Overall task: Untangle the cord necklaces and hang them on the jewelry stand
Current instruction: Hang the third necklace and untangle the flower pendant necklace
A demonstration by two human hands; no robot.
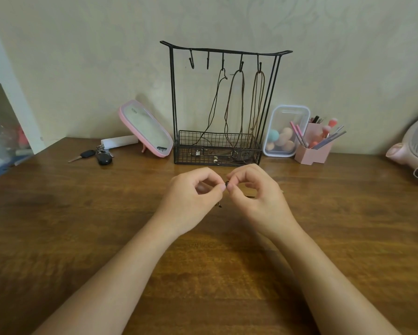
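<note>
A brown wooden surface [82, 238] fills the lower view. At 12 o'clock on it, against the wall, stands the black wire stand [223, 105], its top bar carrying five hooks over a mesh basket. The two hooks toward 10 o'clock are bare; the other three each hold a cord: a dark cord [214, 105], then a brown cord [234, 105], then another brown one [258, 102], all hanging lengthwise straight down with their lower ends in the basket. At 10 o'clock a pink mirror [146, 128] leans back, with keys [94, 155] beside it. At 2 o'clock sit a clear box [285, 130] of sponges and a pink brush pot [313, 151]; at 3 o'clock is a pink fan [415, 148].

Just in front of the stand, both hands meet above the surface. The left hand [193, 197] and the right hand [258, 194] each pinch, thumb to forefinger, a small dark knot of cord [226, 183] held between the two sets of fingers [221, 187]. A short tail shows below the left hand at 6 o'clock, and another bit peeks out under the right palm; the rest is hidden, so its run cannot be told.
</note>
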